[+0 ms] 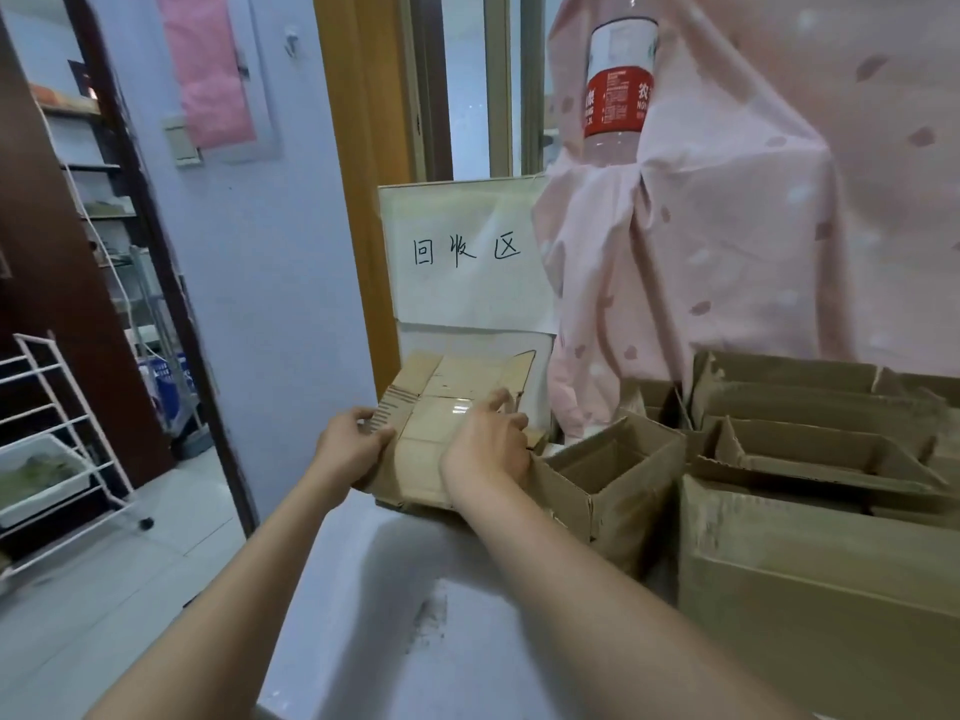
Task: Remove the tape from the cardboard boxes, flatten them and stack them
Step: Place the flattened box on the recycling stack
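Nearest the camera, two bare forearms reach forward over a pale tabletop (395, 631) that carries a dark scuff near its middle. To the right, close in, stands a large cardboard box (815, 589) with its worn side facing the viewer; just beyond and left of it sits a smaller open box (602, 475), its flaps up. Behind these, several more open boxes (810, 407) crowd together, touching one another.

At the far edge of the table both hands meet on a flattened cardboard box (441, 407), which lies tilted, its far end raised against a white sign. The left hand (353, 441) grips the flattened box's left edge, fingers curled over the top and thumb wrapped at the side, beside some printed stripes. The right hand (488, 444) rests on top near the right edge, fingers bent and pressing down on a glossy strip of tape (457, 405) that runs across the panel; whether it pinches the tape I cannot tell.

The sign (467, 262), upright behind the flattened box, bears three handwritten characters. Right of it, pink patterned cloth (727, 226) drapes over something tall, with a clear bottle (618, 80) bearing a red label poking out high up. Left, past a lilac wall (291, 252), a white wire rack (57, 433) stands on a tiled floor by a dark door
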### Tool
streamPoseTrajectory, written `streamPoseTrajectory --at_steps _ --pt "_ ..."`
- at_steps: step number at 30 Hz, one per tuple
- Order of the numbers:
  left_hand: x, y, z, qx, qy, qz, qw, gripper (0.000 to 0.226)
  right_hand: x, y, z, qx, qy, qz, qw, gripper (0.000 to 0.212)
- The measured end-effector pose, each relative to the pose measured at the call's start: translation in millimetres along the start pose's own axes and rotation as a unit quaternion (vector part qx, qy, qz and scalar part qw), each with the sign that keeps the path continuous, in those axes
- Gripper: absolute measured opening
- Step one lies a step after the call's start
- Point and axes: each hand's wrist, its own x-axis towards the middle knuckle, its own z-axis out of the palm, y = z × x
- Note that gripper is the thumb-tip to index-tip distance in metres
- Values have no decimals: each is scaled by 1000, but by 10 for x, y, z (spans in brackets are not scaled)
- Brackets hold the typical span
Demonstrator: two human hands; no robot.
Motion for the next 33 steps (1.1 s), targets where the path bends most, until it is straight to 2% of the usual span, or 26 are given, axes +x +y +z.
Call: streamPoseTrajectory --at_steps 5,10,14,16,18,21,27,30,33 --pt "70 -140 231 -10 -51 -19 998 33 131 139 -20 -102 -44 31 993 81" --pt "-57 -95 385 -9 -84 -16 996 36 116 430 -118 -158 -96 62 981 76" --pt "-167 -26 556 39 -90 -1 995 44 99 534 -126 -219 -116 72 966 67" --pt "-171 11 622 65 -85 1 994 45 162 538 -34 -198 -115 108 967 64" --pt "-133 66 597 86 -73 11 994 38 236 495 80 -131 -95 137 977 57" --pt "38 37 506 110 -62 14 992 28 373 430 297 -88 -61 109 988 54" --pt "337 -201 425 159 -59 22 985 46 586 371 672 -118 -49 84 988 46" --pt "437 -359 505 219 -75 54 971 41 665 402 837 -186 -38 37 981 51" --pt "459 -424 623 251 -83 120 957 46 781 451 1000 -176 -38 -22 983 59"
